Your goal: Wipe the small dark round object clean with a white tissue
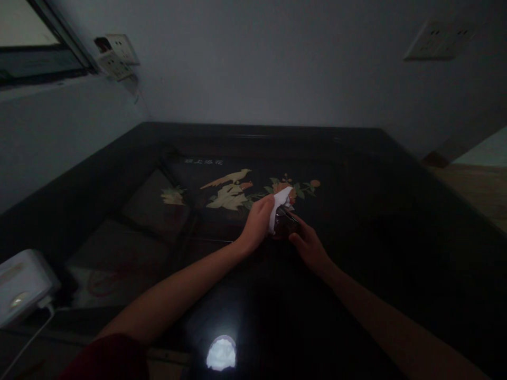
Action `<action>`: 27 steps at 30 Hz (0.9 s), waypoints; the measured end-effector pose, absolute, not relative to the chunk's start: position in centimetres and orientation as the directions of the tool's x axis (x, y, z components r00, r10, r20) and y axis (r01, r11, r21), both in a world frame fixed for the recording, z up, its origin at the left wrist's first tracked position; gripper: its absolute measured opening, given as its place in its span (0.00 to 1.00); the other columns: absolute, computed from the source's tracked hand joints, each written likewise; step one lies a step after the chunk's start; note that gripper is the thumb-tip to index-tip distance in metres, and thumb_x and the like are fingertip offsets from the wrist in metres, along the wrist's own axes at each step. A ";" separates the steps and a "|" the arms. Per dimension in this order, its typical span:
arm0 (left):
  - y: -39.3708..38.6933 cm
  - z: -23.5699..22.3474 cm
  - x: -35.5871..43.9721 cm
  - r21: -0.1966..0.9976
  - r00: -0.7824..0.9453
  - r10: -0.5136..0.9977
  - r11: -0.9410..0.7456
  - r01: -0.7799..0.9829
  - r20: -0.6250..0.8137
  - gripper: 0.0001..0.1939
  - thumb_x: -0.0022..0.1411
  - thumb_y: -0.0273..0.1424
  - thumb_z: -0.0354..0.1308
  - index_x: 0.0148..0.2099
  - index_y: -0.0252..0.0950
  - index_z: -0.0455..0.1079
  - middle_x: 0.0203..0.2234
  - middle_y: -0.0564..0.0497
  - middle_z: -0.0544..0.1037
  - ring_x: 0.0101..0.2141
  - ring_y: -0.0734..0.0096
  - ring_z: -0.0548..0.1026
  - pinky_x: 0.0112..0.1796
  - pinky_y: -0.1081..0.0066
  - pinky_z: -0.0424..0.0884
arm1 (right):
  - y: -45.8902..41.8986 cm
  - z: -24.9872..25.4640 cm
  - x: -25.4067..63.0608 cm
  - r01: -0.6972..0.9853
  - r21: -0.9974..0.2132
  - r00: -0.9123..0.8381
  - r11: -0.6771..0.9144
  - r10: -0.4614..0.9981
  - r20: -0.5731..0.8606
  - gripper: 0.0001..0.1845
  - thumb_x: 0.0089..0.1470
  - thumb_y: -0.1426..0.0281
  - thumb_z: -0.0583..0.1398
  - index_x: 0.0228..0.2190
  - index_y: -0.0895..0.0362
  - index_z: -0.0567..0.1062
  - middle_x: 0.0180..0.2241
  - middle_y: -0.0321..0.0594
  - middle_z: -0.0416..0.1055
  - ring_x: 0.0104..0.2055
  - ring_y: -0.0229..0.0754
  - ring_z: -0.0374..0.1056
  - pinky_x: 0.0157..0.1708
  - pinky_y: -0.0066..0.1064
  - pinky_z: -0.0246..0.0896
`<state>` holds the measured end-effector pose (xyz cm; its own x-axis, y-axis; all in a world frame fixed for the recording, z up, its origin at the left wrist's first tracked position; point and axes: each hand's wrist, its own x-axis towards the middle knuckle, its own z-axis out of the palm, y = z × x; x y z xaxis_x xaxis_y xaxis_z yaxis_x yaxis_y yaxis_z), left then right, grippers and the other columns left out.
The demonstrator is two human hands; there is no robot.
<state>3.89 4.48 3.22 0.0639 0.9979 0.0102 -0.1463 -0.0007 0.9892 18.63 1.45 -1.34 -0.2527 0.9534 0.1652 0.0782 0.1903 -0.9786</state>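
Note:
My left hand [259, 219] is closed on a white tissue or cloth [281, 197], pressing it against the left side of a small dark, glossy object [284, 224]. My right hand [311, 245] grips that object from the right, the thumb on its near side. In the dim light its exact kind cannot be made out. Both hands are over the middle of a black, shiny table [356, 253], beside the inlaid bird and flower picture [227, 195] on its top.
A white device with a cable [26, 285] is at the left edge. Wall sockets [122, 48] with a plugged-in adapter are at the back left, and more sockets [439, 39] are at the right. The tabletop mirrors a window and a bright lamp [222, 352].

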 end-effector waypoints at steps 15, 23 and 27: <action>3.1 5.0 3.4 0.518 0.454 0.670 -0.742 0.426 0.587 0.17 0.66 0.30 0.43 0.46 0.34 0.72 0.43 0.43 0.78 0.47 0.63 0.72 0.51 0.61 0.65 | 1.5 -1.3 18.5 0.165 -0.966 -0.189 0.198 0.968 0.166 0.24 0.49 0.49 0.60 0.34 0.57 0.72 0.32 0.42 0.75 0.34 0.46 0.70 0.34 0.36 0.67; 3.7 4.0 3.3 0.851 0.208 0.885 -0.461 0.252 0.417 0.18 0.66 0.37 0.43 0.37 0.34 0.72 0.36 0.46 0.77 0.38 0.66 0.73 0.41 0.68 0.67 | 1.4 -0.9 18.4 0.075 -0.980 -0.220 0.186 0.961 0.165 0.35 0.48 0.46 0.60 0.50 0.57 0.70 0.49 0.48 0.74 0.50 0.54 0.70 0.50 0.45 0.64; 4.5 3.2 3.5 0.990 0.126 0.982 -0.137 -0.016 0.138 0.17 0.62 0.40 0.47 0.33 0.33 0.70 0.25 0.51 0.73 0.27 0.71 0.67 0.30 0.73 0.63 | 1.4 -1.1 18.5 0.073 -0.978 -0.226 0.194 0.958 0.173 0.37 0.48 0.46 0.60 0.52 0.57 0.69 0.50 0.49 0.73 0.53 0.54 0.69 0.52 0.45 0.63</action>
<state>3.52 4.47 3.17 0.1258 0.9825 0.1376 -0.0160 -0.1367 0.9905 18.48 1.40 -1.05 -0.2263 0.9585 0.1733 0.0728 0.1941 -0.9783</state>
